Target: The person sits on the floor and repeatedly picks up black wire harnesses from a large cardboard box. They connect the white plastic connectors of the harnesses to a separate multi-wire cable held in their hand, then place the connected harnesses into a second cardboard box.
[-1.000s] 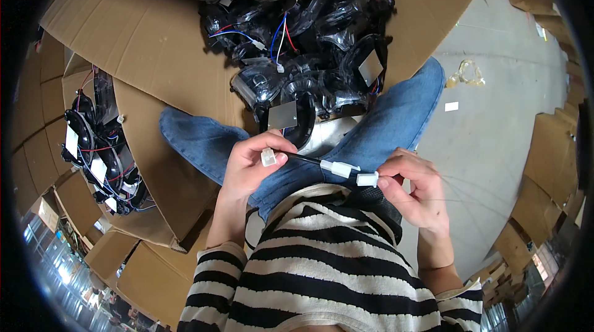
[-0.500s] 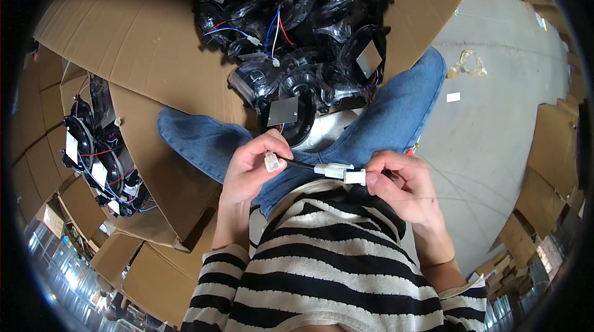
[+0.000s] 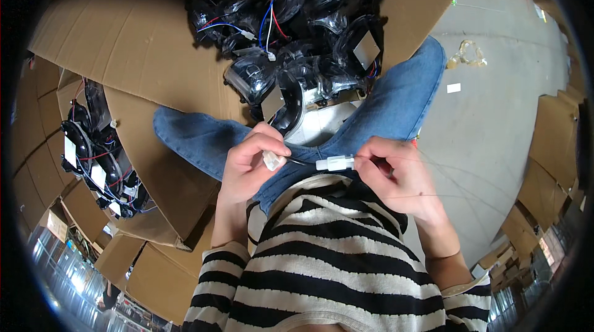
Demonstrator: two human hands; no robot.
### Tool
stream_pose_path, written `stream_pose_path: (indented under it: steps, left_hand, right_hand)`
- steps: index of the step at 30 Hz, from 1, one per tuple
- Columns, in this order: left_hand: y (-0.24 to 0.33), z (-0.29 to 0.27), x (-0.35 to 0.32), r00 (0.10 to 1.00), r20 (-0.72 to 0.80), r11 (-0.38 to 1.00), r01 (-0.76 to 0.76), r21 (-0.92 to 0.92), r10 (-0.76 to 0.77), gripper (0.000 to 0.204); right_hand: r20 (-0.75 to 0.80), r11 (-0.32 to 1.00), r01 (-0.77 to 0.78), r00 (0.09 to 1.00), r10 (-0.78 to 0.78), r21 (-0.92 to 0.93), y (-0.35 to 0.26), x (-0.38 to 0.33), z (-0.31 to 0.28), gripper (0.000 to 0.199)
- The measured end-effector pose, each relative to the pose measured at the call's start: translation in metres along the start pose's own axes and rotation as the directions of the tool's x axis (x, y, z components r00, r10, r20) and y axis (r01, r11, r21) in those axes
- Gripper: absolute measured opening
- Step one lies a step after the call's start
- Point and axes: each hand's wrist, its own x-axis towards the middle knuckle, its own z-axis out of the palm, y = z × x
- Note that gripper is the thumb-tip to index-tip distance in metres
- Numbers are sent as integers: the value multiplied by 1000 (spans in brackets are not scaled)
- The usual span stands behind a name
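Note:
My left hand [image 3: 253,162] is closed, pinching a small white plug connector [image 3: 272,160] between thumb and fingers. A short black cable [image 3: 300,161] runs from there to a longer white connector [image 3: 335,163] over my lap. My right hand [image 3: 393,174] is closed on the right end of that longer connector, fingertips pressed together. Whether its parts are fully joined I cannot tell. Just beyond my hands lies a black unit [image 3: 291,109] with a pale flat plate, part of a heap of black housings [image 3: 284,29] with clear plastic covers and coloured wires.
The heap lies on a large cardboard sheet [image 3: 130,41] in front of me. At left, a cardboard box [image 3: 161,177] stands beside more wired black units [image 3: 99,159]. On the grey floor [image 3: 476,122] at right are a clear tape loop [image 3: 471,54] and a white paper piece [image 3: 453,88].
My right hand has moved slightly left and up. The white connector pieces, side by side earlier, now lie in one line. The black unit's plate past my left hand has turned.

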Motion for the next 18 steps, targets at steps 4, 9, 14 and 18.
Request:
stream_pose_path:
  steps: [4,9,14,18]
  left_hand:
    - [3,1,0,999,-31,999,-30,29,31,16]
    - [25,-13,-15,940,-282,982,-174,79,189,13]
    - [135,-141,-52,738,-447,863,-434,258,505,2]
    - [279,-309,-106,342,-652,699,-577,422,677,13]
  right_hand:
    - [-16,999,-9,1000,10,52,2,7,3,7]
    - [-29,976,-22,999,29,218,4,-1,-4,6]
    - [6,976,-50,999,50,210,4,-3,-13,5]
    - [21,973,-25,1000,20,229,13,-6,-8,6]
